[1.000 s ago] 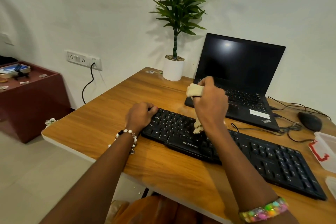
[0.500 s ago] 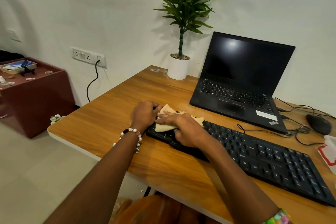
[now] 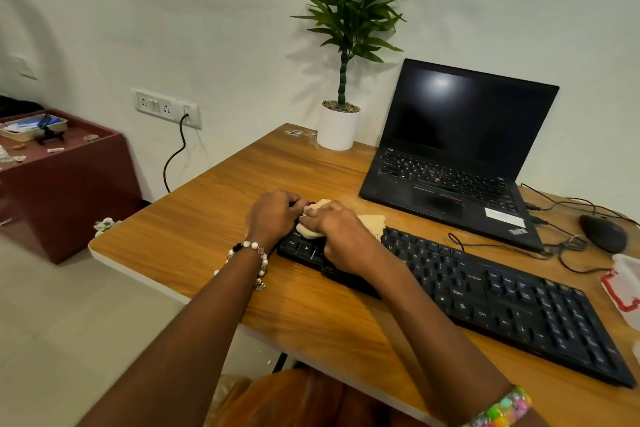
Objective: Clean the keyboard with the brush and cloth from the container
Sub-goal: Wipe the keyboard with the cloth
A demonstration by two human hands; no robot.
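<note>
**While one hand holds, the other wipes**

While the left hand (image 3: 273,215) curls over the left end of the keyboard (image 3: 485,291) to hold it, the right hand (image 3: 341,229) presses the cloth (image 3: 372,224) flat on the keys beside it. Soft and light, the cloth looks easy to bunch up, so a flat palm on top suits it. Stiff and long, the keyboard may slide on the smooth desk (image 3: 194,239), so holding its end helps. At the far right sits the container (image 3: 627,283).

Wooden desk (image 3: 214,218): keyboard (image 3: 485,298), laptop (image 3: 450,163), mouse (image 3: 604,232) (wired), potted plant (image 3: 341,108).
</note>
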